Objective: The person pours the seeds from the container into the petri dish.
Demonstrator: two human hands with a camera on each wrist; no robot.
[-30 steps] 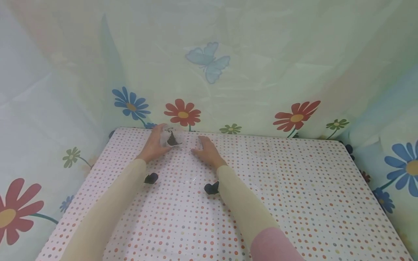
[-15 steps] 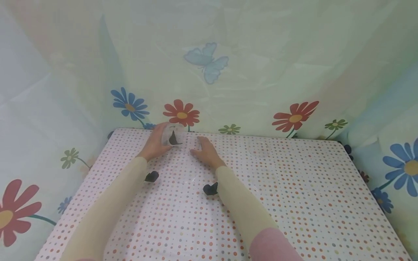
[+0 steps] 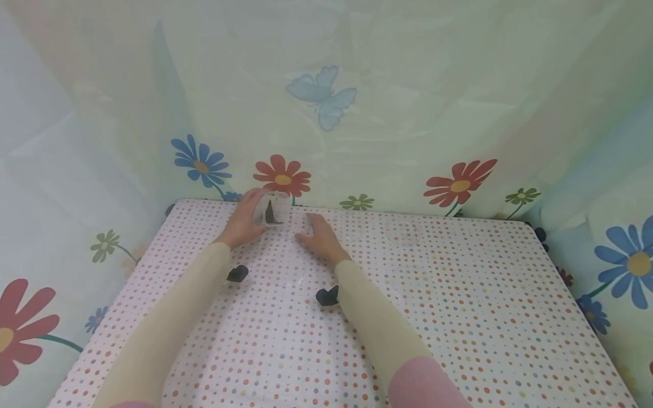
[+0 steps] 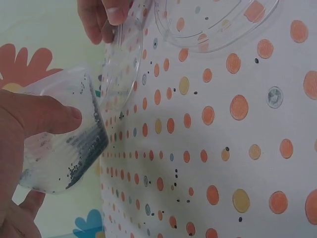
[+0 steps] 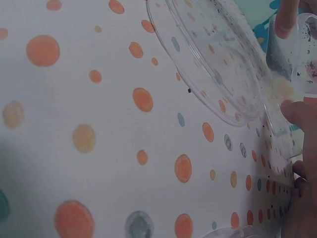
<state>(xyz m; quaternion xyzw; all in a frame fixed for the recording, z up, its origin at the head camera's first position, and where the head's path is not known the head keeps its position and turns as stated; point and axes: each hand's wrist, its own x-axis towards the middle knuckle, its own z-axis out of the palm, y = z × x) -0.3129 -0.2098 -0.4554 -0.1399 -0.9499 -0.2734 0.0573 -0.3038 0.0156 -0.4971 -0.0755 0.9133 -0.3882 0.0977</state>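
Note:
At the back left of the table, my left hand (image 3: 242,221) grips a clear plastic cup (image 3: 275,209) tipped on its side. Dark fine grains (image 4: 88,148) lie along the cup's lower wall in the left wrist view. Thumb and fingers press it from opposite sides. Beside it, my right hand (image 3: 323,241) is low over the table, thumb and fingers spread, at a clear round dish (image 4: 121,64). Whether it touches that dish cannot be told. A second clear dish (image 5: 213,54) lies flat closer to me. Loose dark specks (image 4: 176,176) dot the cloth.
The table wears a dotted white cloth (image 3: 484,306). A flower-printed curtain (image 3: 388,141) rises behind its back edge and along both sides. Further faint clear round dishes (image 3: 403,229) lie right of my right hand, hard to make out.
My left hand has lifted slightly and turned the cup a little. The dark grains inside now show as a narrower, steeper patch. My right hand stays nearly in place.

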